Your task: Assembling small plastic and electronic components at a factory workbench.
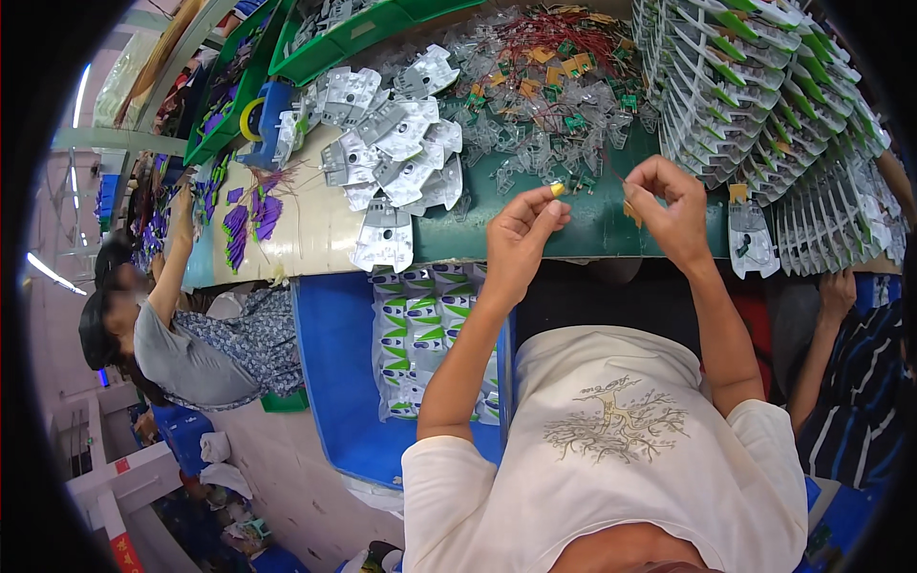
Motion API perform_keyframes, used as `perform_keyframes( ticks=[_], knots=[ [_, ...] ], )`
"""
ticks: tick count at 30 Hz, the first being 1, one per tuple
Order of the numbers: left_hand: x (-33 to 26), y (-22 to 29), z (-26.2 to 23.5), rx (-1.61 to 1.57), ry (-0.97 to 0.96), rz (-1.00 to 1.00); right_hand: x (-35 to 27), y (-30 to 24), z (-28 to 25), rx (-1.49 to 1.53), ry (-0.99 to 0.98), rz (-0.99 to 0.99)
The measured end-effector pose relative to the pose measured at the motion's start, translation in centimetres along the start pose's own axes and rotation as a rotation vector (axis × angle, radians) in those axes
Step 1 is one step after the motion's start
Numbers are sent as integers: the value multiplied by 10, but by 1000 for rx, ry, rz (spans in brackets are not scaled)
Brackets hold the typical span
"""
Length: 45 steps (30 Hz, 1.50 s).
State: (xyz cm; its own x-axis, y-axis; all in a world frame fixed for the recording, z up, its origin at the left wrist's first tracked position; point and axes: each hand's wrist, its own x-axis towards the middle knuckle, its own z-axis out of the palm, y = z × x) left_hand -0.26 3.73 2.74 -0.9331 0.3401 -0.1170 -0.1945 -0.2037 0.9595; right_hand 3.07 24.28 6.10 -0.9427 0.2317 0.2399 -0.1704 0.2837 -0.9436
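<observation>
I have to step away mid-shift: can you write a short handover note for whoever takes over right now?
Left hand pinches a small yellow piece above the green table.
Right hand pinches a small tan piece on a thin wire.
Loose wired parts lie ahead, clear blister shells to the left, packed stacks to the right.
The two pieces are not yet joined.

Free room is thin: one bare strip of green bench top (583, 224), directly under the left hand (521, 234) and right hand (669, 205). Beyond it, a tangle of red-wired small parts (544, 86) blocks the way forward. Left is a loose heap of clear blister shells (396, 158), one hanging over the edge. Right is walled by fanned stacks of packed cards (764, 86). Below the edge, a blue bin (334, 372) is part-filled; its left half looks open, though distortion makes that uncertain.
</observation>
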Motion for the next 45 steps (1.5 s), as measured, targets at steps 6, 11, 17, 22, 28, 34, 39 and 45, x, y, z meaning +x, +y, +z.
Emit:
perform_keyframes(
  ticks=[6, 11, 17, 22, 28, 34, 39, 45],
  knots=[
    [13, 6, 11, -40, -27, 35, -6, 10, -8, 164, -51, 55],
    [15, -1, 13, -39, -27, 18, 16, -11, 10, 135, -14, 11],
    [17, 18, 7, -224, 2, 10, -5, -11, -14, 356, -222, 73],
    [13, 25, 2, -283, -73, -43, -18, -11, -30, 394, -351, 23],
    [8, 24, 2, -255, -71, -63, -24, -10, -35, 364, -421, 24],
    [-1, 22, 0, -216, 5, -11, -29, 8, -44, 324, -421, -24],
    [-9, 22, 12, -150, 47, 196, -21, -7, -27, 432, -619, 331],
    [-16, 15, 23, 67, 102, 501, -14, -18, 19, 450, -377, 340]
  ],
)
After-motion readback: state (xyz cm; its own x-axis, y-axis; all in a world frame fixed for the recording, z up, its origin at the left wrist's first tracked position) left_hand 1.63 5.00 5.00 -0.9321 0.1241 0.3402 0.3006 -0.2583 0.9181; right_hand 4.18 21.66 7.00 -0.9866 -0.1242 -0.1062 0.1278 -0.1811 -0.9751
